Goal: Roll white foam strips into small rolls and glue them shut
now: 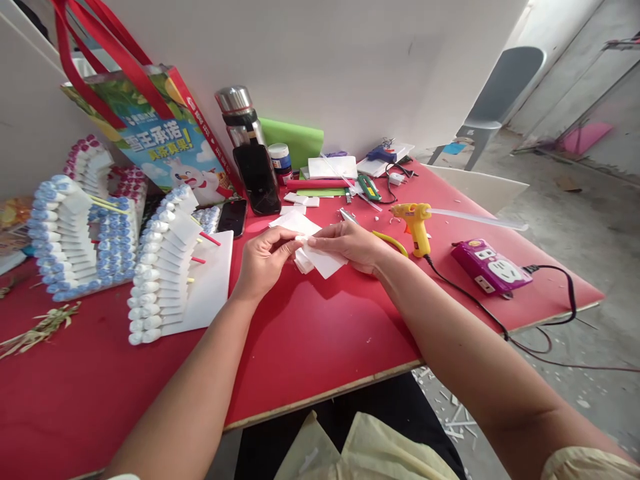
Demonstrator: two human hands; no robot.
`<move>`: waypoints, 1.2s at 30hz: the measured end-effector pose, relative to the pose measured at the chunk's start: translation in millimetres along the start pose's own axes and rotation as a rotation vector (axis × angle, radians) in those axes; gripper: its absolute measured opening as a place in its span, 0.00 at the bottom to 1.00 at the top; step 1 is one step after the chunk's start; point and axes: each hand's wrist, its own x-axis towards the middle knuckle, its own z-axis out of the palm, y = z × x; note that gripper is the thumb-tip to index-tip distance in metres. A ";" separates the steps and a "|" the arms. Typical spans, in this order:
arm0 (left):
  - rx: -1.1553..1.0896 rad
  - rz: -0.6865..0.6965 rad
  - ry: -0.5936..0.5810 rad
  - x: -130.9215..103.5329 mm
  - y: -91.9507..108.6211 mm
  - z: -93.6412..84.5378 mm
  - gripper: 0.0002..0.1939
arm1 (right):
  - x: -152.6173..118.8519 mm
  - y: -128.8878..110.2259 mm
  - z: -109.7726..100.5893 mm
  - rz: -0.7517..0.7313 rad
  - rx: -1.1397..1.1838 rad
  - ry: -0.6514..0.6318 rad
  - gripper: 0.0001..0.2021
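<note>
Both hands meet above the red table (320, 340). Thumb and fingers of my left hand (265, 260) are pinched together on a small white piece (301, 240). My right hand (347, 243) grips a white paper piece (325, 262) that hangs below its fingers, and its fingertips touch those of my left hand. More white pieces lie on the table under and behind the hands. To the left, a fan-shaped assembly of white tips and folded cards (165, 287) stands on a white board (210, 293).
A yellow glue gun (417, 227) and a purple power strip (493, 267) are on the right. A bottle (245, 127), a phone (233, 218) and a green cutter (369, 187) lie or stand behind. Blue-tipped assemblies (60, 233) and a bag (170, 140) are at the left.
</note>
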 end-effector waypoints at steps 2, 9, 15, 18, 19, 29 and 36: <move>-0.015 -0.014 -0.009 -0.4 -0.3 0.7 0.08 | -0.2 -0.4 1.3 -0.027 -0.036 0.048 0.19; -0.103 -0.127 0.044 -2.2 -1.4 11.4 0.09 | 2.0 4.8 11.3 -0.205 -0.279 0.265 0.13; -0.331 -0.287 0.136 -1.3 1.2 20.8 0.09 | 1.5 11.4 22.5 -0.671 -0.904 0.481 0.07; -0.461 -0.375 0.129 -1.0 1.0 20.6 0.11 | 3.0 13.4 20.8 -0.839 -1.142 0.401 0.10; -0.483 -0.390 0.117 -1.0 0.5 20.0 0.11 | 3.4 13.9 20.2 -0.854 -1.183 0.380 0.11; -0.249 -0.164 0.042 0.3 -9.7 7.8 0.10 | 2.3 -3.1 3.2 -0.072 -0.011 0.206 0.24; -0.017 -0.078 -0.044 -2.0 0.9 6.0 0.10 | 4.2 -2.1 -1.3 0.231 0.319 -0.013 0.08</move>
